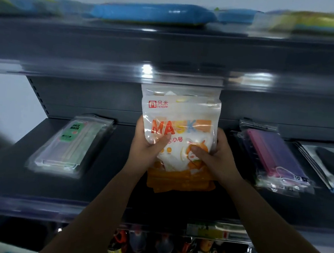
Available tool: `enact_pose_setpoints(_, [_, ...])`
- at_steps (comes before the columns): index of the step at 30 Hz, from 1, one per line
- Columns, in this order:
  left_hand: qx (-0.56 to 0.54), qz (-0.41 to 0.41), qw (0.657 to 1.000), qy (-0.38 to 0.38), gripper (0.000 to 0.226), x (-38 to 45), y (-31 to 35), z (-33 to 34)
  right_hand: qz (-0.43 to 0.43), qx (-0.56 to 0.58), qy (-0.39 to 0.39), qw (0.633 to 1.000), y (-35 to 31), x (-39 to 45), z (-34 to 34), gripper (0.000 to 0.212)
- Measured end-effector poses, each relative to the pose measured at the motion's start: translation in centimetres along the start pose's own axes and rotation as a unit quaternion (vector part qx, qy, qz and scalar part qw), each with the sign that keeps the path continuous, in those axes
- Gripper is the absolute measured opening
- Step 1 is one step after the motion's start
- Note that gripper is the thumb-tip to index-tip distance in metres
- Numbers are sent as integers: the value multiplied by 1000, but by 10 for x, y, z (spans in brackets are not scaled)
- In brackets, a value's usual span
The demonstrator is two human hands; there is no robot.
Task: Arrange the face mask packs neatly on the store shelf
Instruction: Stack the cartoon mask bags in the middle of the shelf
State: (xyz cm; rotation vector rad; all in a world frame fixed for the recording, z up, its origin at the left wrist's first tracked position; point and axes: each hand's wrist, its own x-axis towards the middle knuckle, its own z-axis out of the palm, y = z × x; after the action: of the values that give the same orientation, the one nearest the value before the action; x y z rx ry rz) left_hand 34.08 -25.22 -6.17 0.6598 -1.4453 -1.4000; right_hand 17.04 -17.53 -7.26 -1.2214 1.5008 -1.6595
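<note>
Here both hands hold a small bunch of white and orange mask packs (179,131) in front of the middle shelf (102,191). The left hand (150,145) grips the left edge of the bunch, with the thumb pressed on the front near the printed word MASK. The right hand (212,157) grips the right edge, and its thumb lies on the cartoon picture lower on the front. The packs stand almost upright, with the orange bottom edges pointing down to the shelf board; I cannot tell if they already touch it. It looks like at least two packs, one behind the other, and their tops are not level.

On the same shelf a green pack (72,143) lies flat to the left and a purple pack (271,156) lies flat to the right, both well apart from the hands, with a free place between them. A dark pack (329,164) lies at the far right.

I judge the step in hand is squaring the bunch before placing it. The next move probably needs the edges made even, then laying the bunch flat in the gap, in line with its neighbours, and only then releasing both grips
</note>
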Motion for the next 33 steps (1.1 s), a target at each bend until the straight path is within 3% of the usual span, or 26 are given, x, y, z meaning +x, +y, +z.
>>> enact_pose_setpoints(5, [42, 33, 999, 4, 68, -26, -3, -12, -29, -17, -9, 999, 8, -24, 3, 59])
enact_pose_setpoints(7, [55, 11, 998, -14, 79, -37, -6, -14, -18, -6, -26, 999, 15, -36, 0, 66])
enact_pose_setpoints(11, [103, -33, 994, -27, 75, -57, -14, -16, 9, -11, -91, 996, 27, -51, -8, 88])
enact_pose_setpoints(18, [170, -43, 983, -54, 93, -75, -14, -23, 20, -38, -151, 988, 22, -58, -20, 94])
enact_pose_setpoints(23, [192, -86, 976, -57, 68, -83, -9, -26, 22, -39, -145, 988, 21, -66, -18, 94])
enact_pose_setpoints(27, [172, -81, 981, -34, 66, -85, -9, -35, 25, -30, -123, 992, 21, -66, 2, 96])
enact_pose_setpoints(31, [158, -62, 985, 3, 56, -82, 8, -59, 23, -52, -121, 991, 5, -55, 37, 73])
enact_pose_setpoints(33, [150, -62, 987, 19, 51, -77, 16, -76, 23, -50, -134, 989, -5, -47, 59, 73])
